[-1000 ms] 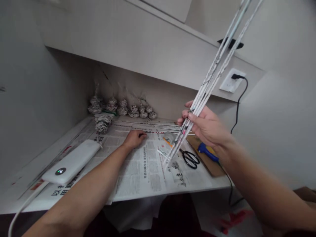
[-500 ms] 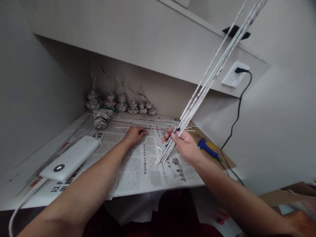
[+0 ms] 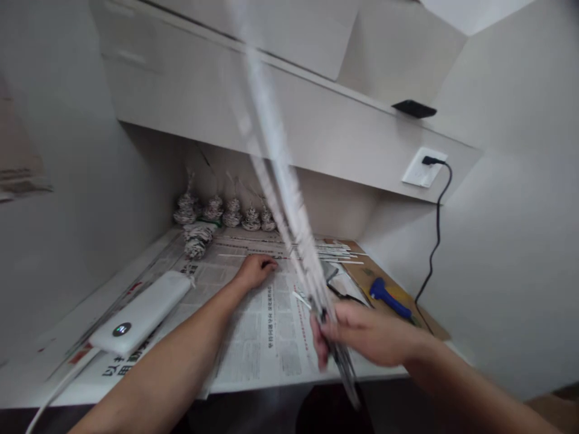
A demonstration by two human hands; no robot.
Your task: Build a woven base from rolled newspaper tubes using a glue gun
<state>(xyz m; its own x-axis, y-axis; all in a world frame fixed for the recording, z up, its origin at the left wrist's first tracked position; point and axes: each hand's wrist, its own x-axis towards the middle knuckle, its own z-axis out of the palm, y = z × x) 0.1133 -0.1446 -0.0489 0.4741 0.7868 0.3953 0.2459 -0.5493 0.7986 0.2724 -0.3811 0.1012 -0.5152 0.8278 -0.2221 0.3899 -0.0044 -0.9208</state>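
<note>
**Over a white desk (image 3: 27, 380) spread with grey printed newspaper (image 3: 246, 337), the right hand (image 3: 362, 331) has swung a bundle of long, thin, whitish rolled-paper sticks (image 3: 296, 208) the other way**

Left of centre, the left hand (image 3: 257, 271) stays low on the newspaper, fingers loosely curled; whether it pinches anything cannot be told. At centre, the bundle, which sloped up to the right half a second ago, now leans up to the left, badly blurred. Its lower ends, then over the newspaper, now reach past the desk's front edge. To the right, the right hand has come nearer that edge, fingers closed round the bundle's lower part. The sticks thus seem to be turned about in the grip, a change of direction rather than a setting-down.

As for writing, at far left the white, oblong plastic power bank (image 3: 145, 313) has a round black display (image 3: 122, 329) with lit characters too small to read surely. Just below it, large black Chinese characters (image 3: 120, 361) are partly covered; one looks like 用. Nearer the middle runs a bold vertical Chinese headline (image 3: 270, 316), too smeared to read. At right, the blue plastic glue gun (image 3: 389, 298) on a brown board (image 3: 362, 277) shows no legible brand.
</note>
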